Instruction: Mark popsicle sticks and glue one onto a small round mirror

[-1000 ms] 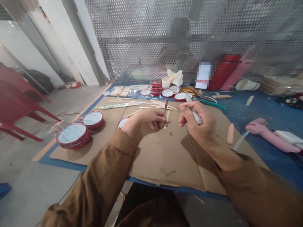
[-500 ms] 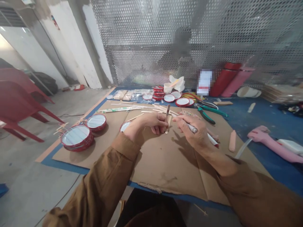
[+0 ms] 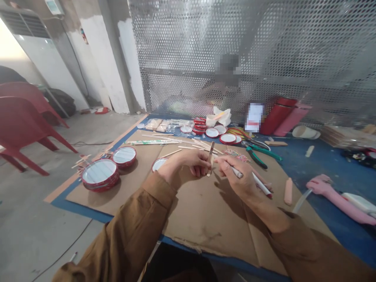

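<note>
A brown cardboard sheet point(image 3: 205, 211) covers the blue surface point(image 3: 331, 164), and two brown sleeves come in across it from six o'clock. The left hand point(image 3: 188, 163) has its fingers curled, pinching a flat wooden stick point(image 3: 210, 150) and holding it nearly upright, lower end down by the cardboard. The right hand point(image 3: 237, 177) sits just at three o'clock of it, closed round a white pen point(image 3: 260, 184) with a red end. The pen's front end points in toward the stick. The two hands are close together, not touching, and whether the tip meets the stick I cannot tell.

Out at nine o'clock of the left hand, red-rimmed round tins point(image 3: 100, 174) rest near the cardboard's edge, with one more peeking from behind the wrist. At three o'clock of the right hand lies a pink stick point(image 3: 288, 191). Further out at one o'clock are green-handled pliers point(image 3: 258, 156). At twelve o'clock lie loose sticks point(image 3: 202, 145) and a cluster of small tins point(image 3: 219, 133). Behind it all stands a perforated metal screen point(image 3: 264, 51).
</note>
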The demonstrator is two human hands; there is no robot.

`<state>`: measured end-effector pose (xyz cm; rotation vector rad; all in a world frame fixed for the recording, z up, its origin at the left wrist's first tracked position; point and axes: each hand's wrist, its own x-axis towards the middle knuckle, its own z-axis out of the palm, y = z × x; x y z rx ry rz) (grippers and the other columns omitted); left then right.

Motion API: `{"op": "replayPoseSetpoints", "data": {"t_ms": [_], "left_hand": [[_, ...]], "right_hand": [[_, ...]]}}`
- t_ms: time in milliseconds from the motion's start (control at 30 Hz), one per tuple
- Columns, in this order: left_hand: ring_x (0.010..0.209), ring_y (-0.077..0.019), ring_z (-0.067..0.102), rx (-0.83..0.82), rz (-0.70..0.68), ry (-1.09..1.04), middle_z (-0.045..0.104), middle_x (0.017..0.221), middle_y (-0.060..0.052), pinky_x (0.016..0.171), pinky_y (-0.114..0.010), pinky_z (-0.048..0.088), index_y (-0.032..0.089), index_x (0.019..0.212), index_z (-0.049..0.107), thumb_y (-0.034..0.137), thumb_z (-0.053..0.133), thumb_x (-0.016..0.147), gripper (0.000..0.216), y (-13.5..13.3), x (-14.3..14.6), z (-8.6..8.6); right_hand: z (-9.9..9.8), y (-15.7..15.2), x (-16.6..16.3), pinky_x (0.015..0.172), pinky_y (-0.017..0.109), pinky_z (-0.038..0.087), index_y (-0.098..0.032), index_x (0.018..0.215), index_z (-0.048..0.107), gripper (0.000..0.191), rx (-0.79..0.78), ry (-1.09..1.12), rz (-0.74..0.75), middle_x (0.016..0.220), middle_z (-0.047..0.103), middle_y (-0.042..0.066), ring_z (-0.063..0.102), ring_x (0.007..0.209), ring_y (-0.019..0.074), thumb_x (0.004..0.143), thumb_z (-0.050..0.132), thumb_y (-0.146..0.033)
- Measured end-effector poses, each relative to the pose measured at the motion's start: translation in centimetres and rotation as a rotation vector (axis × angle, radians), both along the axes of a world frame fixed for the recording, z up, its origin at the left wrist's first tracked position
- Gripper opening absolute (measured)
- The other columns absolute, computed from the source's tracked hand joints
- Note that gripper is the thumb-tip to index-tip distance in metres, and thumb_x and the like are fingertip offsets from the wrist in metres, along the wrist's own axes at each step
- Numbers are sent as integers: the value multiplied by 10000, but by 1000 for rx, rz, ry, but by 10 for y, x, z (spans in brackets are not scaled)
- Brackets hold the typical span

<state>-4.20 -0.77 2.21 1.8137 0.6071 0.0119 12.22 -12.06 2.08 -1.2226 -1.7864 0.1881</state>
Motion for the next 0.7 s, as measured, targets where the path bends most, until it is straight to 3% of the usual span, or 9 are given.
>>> {"op": "replayPoseSetpoints", "data": {"t_ms": [300,700], "left_hand": [[548,-104,620,-6,-5,21,632,642,3,543,-214,513,148,799,609,311,557,890,194,1,0,-1],[578,-116,623,9,-22,3,625,661,4,547,-219,508,156,867,598,273,553,877,126,1,0,-1]], "right_hand": [[1,0,2,668,300,486,-214,845,649,230,64,5,4,706,655,15,641,694,183,959,485,-328],[-3,2,1,730,283,483,-209,914,650,156,31,-73,109,833,690,21,636,779,171,969,515,-265]]}}
